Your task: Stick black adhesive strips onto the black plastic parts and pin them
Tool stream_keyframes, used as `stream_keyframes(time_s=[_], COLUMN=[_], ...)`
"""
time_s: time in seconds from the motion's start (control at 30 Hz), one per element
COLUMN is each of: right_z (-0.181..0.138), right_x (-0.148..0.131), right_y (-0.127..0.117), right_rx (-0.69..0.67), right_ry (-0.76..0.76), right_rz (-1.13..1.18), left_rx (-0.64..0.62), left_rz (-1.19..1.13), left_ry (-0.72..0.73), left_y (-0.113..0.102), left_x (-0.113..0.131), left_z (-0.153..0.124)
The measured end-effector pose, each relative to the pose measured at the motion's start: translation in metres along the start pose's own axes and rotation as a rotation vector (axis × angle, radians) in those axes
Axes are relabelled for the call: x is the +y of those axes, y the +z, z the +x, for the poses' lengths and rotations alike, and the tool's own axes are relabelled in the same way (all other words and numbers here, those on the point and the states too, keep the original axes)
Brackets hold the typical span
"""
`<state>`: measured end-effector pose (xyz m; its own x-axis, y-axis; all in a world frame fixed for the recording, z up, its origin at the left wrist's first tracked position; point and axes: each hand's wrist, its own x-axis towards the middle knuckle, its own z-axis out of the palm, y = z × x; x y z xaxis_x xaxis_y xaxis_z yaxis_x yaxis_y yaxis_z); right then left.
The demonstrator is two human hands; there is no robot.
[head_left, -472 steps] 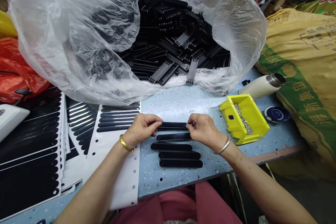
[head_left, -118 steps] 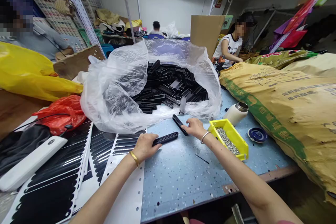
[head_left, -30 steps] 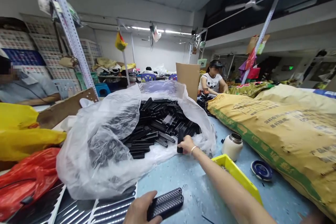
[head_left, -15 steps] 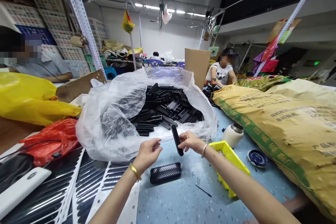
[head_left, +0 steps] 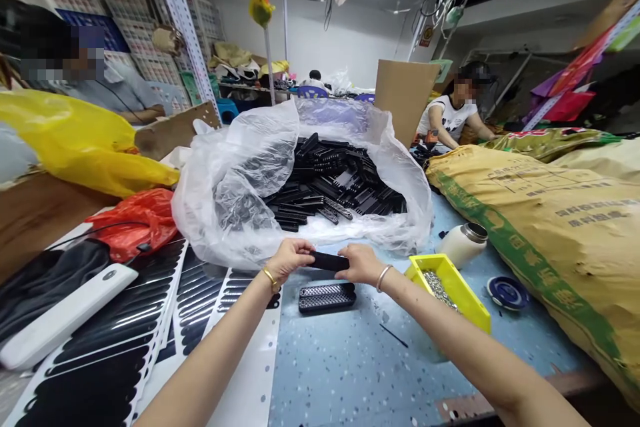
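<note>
Between my two hands a flat black strip-shaped piece [head_left: 330, 261] is held level above the blue table [head_left: 340, 360]. My left hand [head_left: 291, 259] pinches its left end, and my right hand [head_left: 361, 263] grips the right end. Just below, a black piece with a mesh-patterned top [head_left: 327, 297] lies on the table. Beyond my hands, a clear plastic bag [head_left: 235, 213] lies open, with many similar black pieces [head_left: 345, 180] heaped inside.
At right stand a yellow bin [head_left: 467, 287] of small metal parts, a white bottle [head_left: 463, 243], a blue lid [head_left: 507, 293] and a big yellow sack [head_left: 540, 213]. Black-printed sheets [head_left: 115, 340] and a red bag [head_left: 135, 223] are at left. Co-workers sit on both sides.
My left hand has come over and taken the other end of the black piece. The piece has turned from nearly upright to level. The view has shifted.
</note>
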<state>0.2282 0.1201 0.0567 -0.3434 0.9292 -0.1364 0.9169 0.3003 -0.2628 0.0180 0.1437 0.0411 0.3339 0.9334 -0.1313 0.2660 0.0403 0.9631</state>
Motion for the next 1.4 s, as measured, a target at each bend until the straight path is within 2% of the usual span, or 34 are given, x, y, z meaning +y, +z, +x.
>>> stream_keyframes(time_s=[0.1, 0.2, 0.53, 0.6, 0.7, 0.77, 0.87, 0.97, 1.07, 1.13, 1.23, 1.4], right_z=[0.001, 0.0, -0.01, -0.006, 0.018, 0.042, 0.079, 0.107, 0.117, 0.112, 0.089, 0.035], right_x=[0.009, 0.014, 0.014, 0.016, 0.023, 0.028, 0.027, 0.017, 0.013, 0.018, 0.035, 0.05], right_y=[0.009, 0.012, 0.013, 0.013, 0.001, -0.015, -0.042, -0.055, -0.054, -0.052, -0.052, -0.04], right_rx=[-0.043, -0.059, -0.117, -0.097, 0.023, 0.122, 0.209, 0.229, 0.245, 0.268, 0.295, 0.179], right_ry=[0.007, -0.002, -0.012, 0.014, 0.114, 0.196, 0.289, 0.33, 0.358, 0.382, 0.416, 0.344], right_rz=[0.004, 0.029, 0.149, 0.147, 0.099, 0.056, 0.013, 0.0, -0.002, -0.011, -0.027, -0.015], left_rx=[-0.037, -0.043, -0.032, -0.028, 0.0, 0.034, 0.102, 0.208, 0.247, 0.256, 0.276, 0.247], left_rz=[0.135, 0.276, 0.539, 0.597, 0.661, 0.662, 0.62, 0.529, 0.482, 0.47, 0.439, 0.345], left_ry=[0.041, 0.09, 0.151, 0.153, 0.158, 0.165, 0.167, 0.008, -0.123, -0.131, -0.125, -0.183], left_y=[-0.002, -0.002, -0.002, -0.004, -0.004, -0.004, -0.002, 0.006, 0.015, 0.018, 0.018, 0.01], left_x=[-0.017, -0.025, -0.02, -0.016, -0.01, -0.004, 0.007, 0.024, 0.036, 0.037, 0.033, 0.031], left_z=[-0.009, -0.019, -0.034, -0.04, -0.04, -0.028, 0.012, 0.07, 0.118, 0.137, 0.149, 0.137])
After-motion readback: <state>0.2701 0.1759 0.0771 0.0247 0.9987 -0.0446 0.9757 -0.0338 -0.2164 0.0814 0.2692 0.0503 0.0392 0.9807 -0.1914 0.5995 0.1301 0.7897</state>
